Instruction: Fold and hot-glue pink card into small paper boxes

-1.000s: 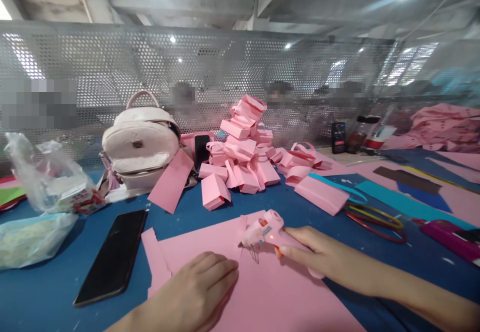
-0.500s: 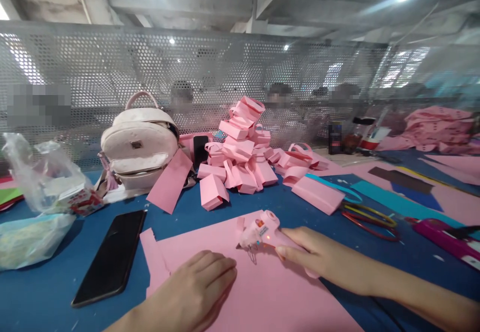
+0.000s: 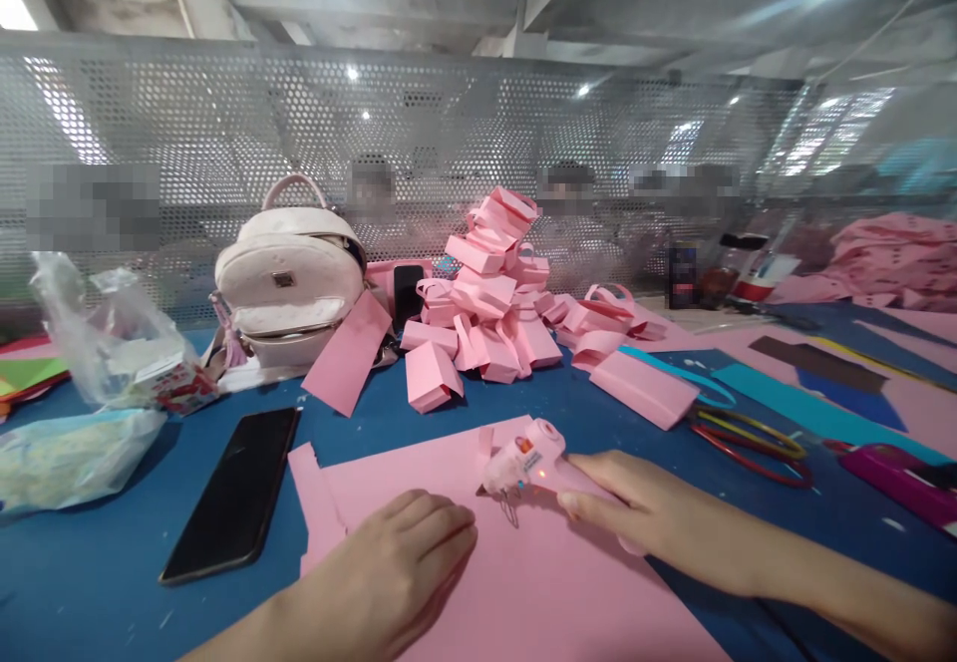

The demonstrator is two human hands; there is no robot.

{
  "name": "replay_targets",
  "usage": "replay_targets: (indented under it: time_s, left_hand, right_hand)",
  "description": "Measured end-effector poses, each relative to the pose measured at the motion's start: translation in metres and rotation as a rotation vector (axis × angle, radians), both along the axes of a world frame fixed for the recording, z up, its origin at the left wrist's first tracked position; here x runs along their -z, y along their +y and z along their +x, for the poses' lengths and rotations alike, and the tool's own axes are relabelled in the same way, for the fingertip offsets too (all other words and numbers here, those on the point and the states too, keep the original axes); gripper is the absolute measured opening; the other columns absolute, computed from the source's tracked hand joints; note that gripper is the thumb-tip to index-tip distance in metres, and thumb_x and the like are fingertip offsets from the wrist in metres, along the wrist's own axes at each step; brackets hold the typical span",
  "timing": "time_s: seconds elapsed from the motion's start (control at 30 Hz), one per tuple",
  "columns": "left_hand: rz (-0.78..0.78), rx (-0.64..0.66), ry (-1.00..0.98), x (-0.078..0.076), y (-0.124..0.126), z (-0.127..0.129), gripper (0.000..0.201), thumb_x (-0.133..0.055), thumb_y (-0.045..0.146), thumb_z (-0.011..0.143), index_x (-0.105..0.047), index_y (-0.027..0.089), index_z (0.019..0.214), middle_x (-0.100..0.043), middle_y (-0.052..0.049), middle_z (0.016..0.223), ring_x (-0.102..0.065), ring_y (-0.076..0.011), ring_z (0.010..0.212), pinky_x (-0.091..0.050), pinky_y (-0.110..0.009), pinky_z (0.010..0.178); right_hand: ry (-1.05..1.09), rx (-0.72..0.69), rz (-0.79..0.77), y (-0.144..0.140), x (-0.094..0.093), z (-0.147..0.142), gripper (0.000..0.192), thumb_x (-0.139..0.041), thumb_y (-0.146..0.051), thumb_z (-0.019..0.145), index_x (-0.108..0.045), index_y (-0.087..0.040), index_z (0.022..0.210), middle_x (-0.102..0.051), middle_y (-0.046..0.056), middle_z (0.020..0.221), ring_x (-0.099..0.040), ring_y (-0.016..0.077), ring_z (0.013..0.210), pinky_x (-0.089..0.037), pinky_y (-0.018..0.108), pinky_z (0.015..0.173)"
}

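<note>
My right hand (image 3: 624,512) grips the handle of a pale pink hot glue gun (image 3: 534,453), its nozzle pointing left. A small light glows on the gun's side, and its wire stand hangs at the pink sheet (image 3: 538,577). On that sheet rests my left hand (image 3: 411,562), palm down, fingers together and lying over the paper, left of the nozzle. What lies under the palm is hidden. A narrow folded pink paper strip (image 3: 318,497) is at the sheet's left edge. A small pink paper piece stands just behind the nozzle.
Behind the sheet rises a pile of folded pink paper boxes (image 3: 485,293). A white backpack (image 3: 291,278) stands left of it. A black phone (image 3: 235,497) and a plastic bag (image 3: 90,453) lie at left. Bangles (image 3: 748,443) and a magenta tool (image 3: 897,478) lie at right.
The whole view has shifted slightly, with things appearing a little farther right. Both hands and the glue gun keep about the same places on the sheet.
</note>
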State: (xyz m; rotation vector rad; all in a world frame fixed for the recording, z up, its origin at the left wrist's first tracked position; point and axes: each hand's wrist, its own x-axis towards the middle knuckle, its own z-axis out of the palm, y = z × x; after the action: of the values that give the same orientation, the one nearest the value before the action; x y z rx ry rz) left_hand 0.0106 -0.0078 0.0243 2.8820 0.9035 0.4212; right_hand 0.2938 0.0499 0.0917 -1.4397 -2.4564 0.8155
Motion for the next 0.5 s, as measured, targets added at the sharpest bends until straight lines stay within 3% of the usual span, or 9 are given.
replay_targets:
  time_s: [0.5]
  left_hand:
    - [0.051,0.021,-0.006,-0.0005,0.0024,-0.0019,0.038,-0.045,0.008,0.099,-0.051,0.007,0.137,-0.067,-0.018,0.128,-0.065,-0.0287,0.111,-0.056,-0.043,0.098]
  right_hand:
    - [0.024,0.011,-0.004,0.0021,0.002,-0.0005,0.046,-0.05,-0.06,0.092,-0.073,-0.02,0.09,-0.072,0.005,0.076,-0.064,0.0248,0.078,-0.05,0.031,0.077]
